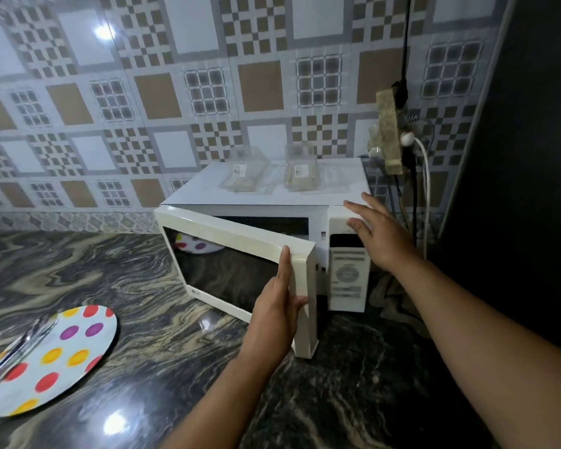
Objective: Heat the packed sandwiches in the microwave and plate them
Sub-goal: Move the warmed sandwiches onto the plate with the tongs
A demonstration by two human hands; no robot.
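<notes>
Head view: microwave [272, 202] stands on the dark marbled counter [143, 286], door [240, 264] partly open. Left hand [277, 311] holds the door's free edge, fingers straight, thumb round the front. Right hand [378, 231] open, fingers spread, resting on the microwave's top right corner. Two packed sandwiches [245, 175] [300, 171] lie on the microwave top. Spotted plate [62, 354] on the counter at left, well apart.

A white microwave [266, 192] is sitting on the counter with its door [240, 264] standing ajar. Two clear packed sandwiches, left pack [244, 176] and right pack [300, 173], are lying on its top, at 12 o'clock from the door. A polka-dot plate [62, 354] is lying flat at 8 o'clock.
</notes>
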